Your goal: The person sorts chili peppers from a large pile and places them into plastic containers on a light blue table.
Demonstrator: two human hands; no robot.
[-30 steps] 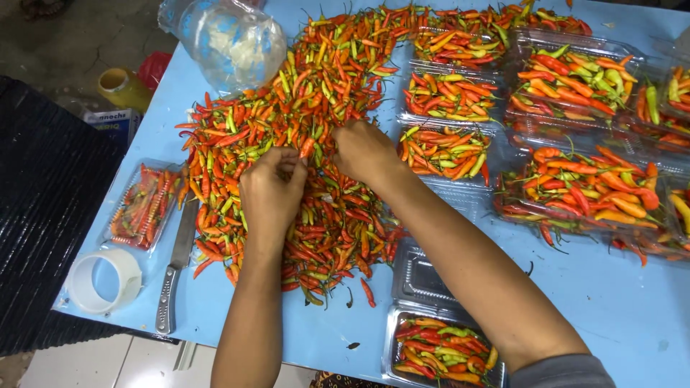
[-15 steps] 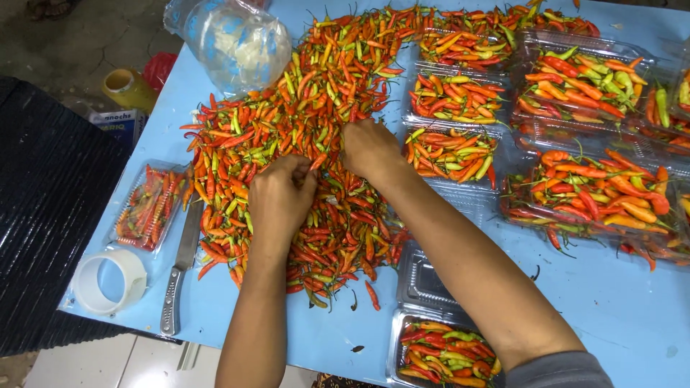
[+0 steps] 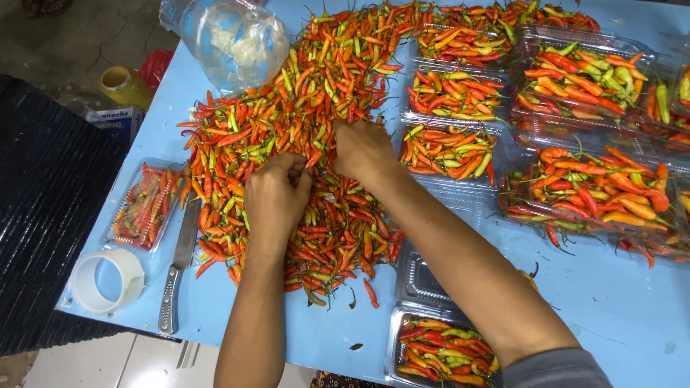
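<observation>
Both hands in one chili pile (image 3: pixel 287 129): left hand (image 3: pixel 277 194) and right hand (image 3: pixel 363 149) fingers curled, pinching chilies. One knife (image 3: pixel 178 266), one tape roll (image 3: pixel 108 280).

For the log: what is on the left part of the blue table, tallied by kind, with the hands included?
Knife: 1
Tape roll: 1
Clear plastic bag: 1
Small clear tray of chillies: 1
Hands: 2, the left hand and the right hand, both on the chilli pile
Total: 6
</observation>
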